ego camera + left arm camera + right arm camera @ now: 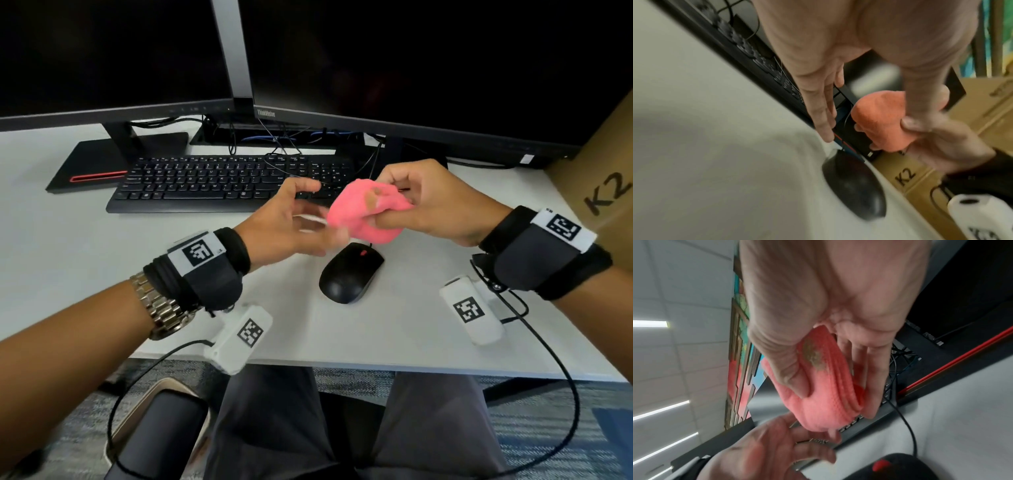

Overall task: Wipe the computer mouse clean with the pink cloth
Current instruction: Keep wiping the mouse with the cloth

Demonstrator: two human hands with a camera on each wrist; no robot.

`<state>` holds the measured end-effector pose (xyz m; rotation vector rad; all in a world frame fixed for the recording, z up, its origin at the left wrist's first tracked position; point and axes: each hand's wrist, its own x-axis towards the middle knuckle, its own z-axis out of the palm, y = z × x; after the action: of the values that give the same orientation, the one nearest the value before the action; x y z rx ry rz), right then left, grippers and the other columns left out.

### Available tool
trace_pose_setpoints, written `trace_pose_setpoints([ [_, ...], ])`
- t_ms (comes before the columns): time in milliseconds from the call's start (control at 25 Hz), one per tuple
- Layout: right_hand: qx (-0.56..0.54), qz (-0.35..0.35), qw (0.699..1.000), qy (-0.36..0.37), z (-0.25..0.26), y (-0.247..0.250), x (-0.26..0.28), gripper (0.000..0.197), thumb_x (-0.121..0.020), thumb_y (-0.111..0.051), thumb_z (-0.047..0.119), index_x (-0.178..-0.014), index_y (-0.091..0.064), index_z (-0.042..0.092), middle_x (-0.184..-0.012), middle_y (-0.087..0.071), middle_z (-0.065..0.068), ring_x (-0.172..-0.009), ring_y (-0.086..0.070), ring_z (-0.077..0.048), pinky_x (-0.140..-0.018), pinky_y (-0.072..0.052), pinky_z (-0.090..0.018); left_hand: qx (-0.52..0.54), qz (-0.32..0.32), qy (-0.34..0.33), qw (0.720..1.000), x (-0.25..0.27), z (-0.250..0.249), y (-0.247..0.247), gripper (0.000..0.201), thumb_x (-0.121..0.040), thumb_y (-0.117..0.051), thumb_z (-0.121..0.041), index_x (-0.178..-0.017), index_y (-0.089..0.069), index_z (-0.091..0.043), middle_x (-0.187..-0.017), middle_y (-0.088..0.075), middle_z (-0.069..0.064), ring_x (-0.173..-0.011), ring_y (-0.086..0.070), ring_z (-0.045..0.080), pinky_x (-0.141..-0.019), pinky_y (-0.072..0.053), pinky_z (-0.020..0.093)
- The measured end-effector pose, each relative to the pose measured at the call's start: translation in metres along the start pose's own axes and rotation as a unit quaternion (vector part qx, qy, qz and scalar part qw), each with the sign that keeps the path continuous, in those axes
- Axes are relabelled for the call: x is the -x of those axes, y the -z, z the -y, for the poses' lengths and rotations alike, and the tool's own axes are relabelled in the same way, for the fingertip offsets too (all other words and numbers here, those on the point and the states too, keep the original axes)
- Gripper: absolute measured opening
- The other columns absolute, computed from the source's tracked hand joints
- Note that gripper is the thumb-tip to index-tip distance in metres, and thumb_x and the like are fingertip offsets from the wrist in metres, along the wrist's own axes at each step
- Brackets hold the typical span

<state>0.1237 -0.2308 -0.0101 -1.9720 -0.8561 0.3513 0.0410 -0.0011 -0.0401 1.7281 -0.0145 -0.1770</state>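
Note:
My right hand (397, 202) grips a bunched pink cloth (359, 212) in the air, thumb under it and fingers curled over the top. A brownish stain (813, 353) marks the cloth (824, 386). The black computer mouse (349, 274), with a red scroll wheel, lies on the white desk (85, 246) just below the cloth, and neither hand touches it. My left hand (318, 216) is blurred and held open beside the cloth's left edge with its fingers straight. Whether its fingertips touch the cloth (879, 120) I cannot tell. The mouse (855, 186) sits below both hands.
A black keyboard (205, 181) lies behind the hands, under two dark monitors (411, 68). A cardboard box marked K2 (603, 171) stands at the right. The mouse cable (908, 426) runs back toward the keyboard. The desk's front edge (342, 366) is near my lap.

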Motion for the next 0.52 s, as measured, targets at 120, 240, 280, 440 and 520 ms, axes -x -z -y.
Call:
trace_pose_setpoints([
  [120, 0.059, -0.009, 0.998, 0.004, -0.007, -0.008, 0.002, 0.021, -0.081, -0.085, 0.009, -0.084, -0.065, 0.009, -0.077, -0.071, -0.003, -0.068, -0.063, -0.008, -0.065, -0.055, -0.025, -0.131, 0.007, 0.027, 0.991, 0.015, 0.011, -0.001, 0.094, -0.059, -0.093, -0.014, -0.131, -0.033, -0.024, -0.108, -0.065, 0.010, -0.090, -0.071, 0.032, -0.078, -0.061, 0.046],
  [240, 0.144, -0.007, 0.989, 0.020, -0.014, -0.023, -0.001, 0.025, -0.076, -0.087, 0.013, -0.082, -0.063, 0.011, -0.074, -0.071, -0.009, -0.065, -0.064, -0.022, -0.071, -0.059, -0.047, -0.190, -0.005, 0.017, 0.982, 0.020, 0.018, -0.012, 0.094, -0.055, -0.095, -0.019, -0.126, -0.034, -0.028, -0.097, -0.065, 0.005, -0.069, -0.070, 0.025, -0.069, -0.061, 0.047],
  [280, 0.160, -0.008, 0.987, 0.022, -0.016, -0.026, -0.002, 0.026, -0.075, -0.088, 0.014, -0.081, -0.063, 0.012, -0.072, -0.071, -0.008, -0.066, -0.065, -0.027, -0.072, -0.058, -0.048, -0.215, -0.007, 0.012, 0.977, 0.019, 0.018, -0.015, 0.094, -0.055, -0.095, -0.021, -0.126, -0.033, -0.028, -0.096, -0.065, 0.003, -0.067, -0.070, 0.023, -0.066, -0.062, 0.043],
  [440, 0.193, -0.004, 0.981, 0.036, -0.016, -0.030, -0.002, 0.031, -0.073, -0.090, 0.019, -0.081, -0.061, 0.011, -0.064, -0.070, -0.005, -0.064, -0.062, -0.030, -0.083, -0.056, -0.033, -0.284, -0.018, 0.008, 0.959, 0.014, 0.014, -0.025, 0.096, -0.056, -0.094, -0.027, -0.128, -0.030, -0.027, -0.093, -0.065, -0.001, -0.063, -0.070, 0.020, -0.056, -0.055, 0.026],
  [520, 0.200, 0.005, 0.979, 0.043, -0.013, -0.031, 0.001, 0.032, -0.073, -0.090, 0.021, -0.078, -0.059, 0.012, -0.061, -0.069, -0.006, -0.058, -0.057, -0.024, -0.085, -0.049, -0.020, -0.306, -0.022, 0.011, 0.952, 0.013, 0.014, -0.027, 0.099, -0.054, -0.094, -0.030, -0.129, -0.029, -0.027, -0.095, -0.064, -0.001, -0.063, -0.069, 0.019, -0.056, -0.053, 0.025],
])
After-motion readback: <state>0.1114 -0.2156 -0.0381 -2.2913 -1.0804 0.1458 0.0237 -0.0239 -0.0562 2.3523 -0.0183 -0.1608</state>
